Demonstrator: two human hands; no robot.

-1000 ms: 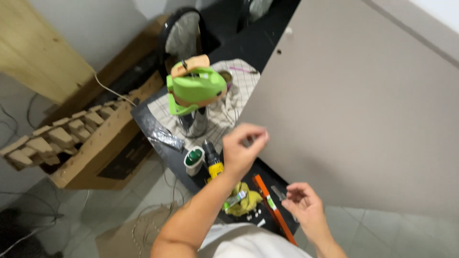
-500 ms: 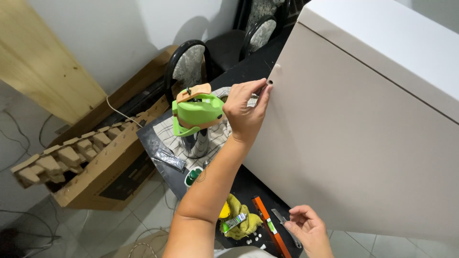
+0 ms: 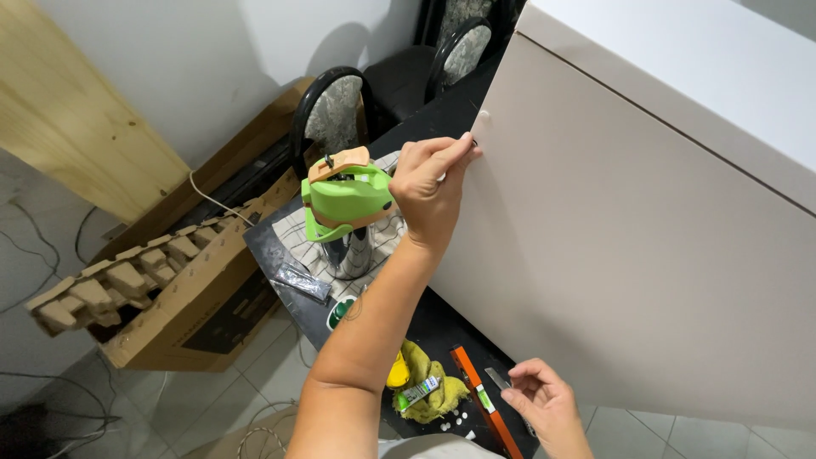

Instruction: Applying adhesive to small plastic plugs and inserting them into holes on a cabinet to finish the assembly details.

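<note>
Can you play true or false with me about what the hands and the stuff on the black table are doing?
1. The left hand is up at the edge of the big beige panel. True.
2. The right hand holds the orange level. False: the level lies on the black table, just beside that hand.
3. A green-topped machine stands on a checked cloth. True.
4. The yellow rag hangs on a chair. False: it lies on the table.
</note>
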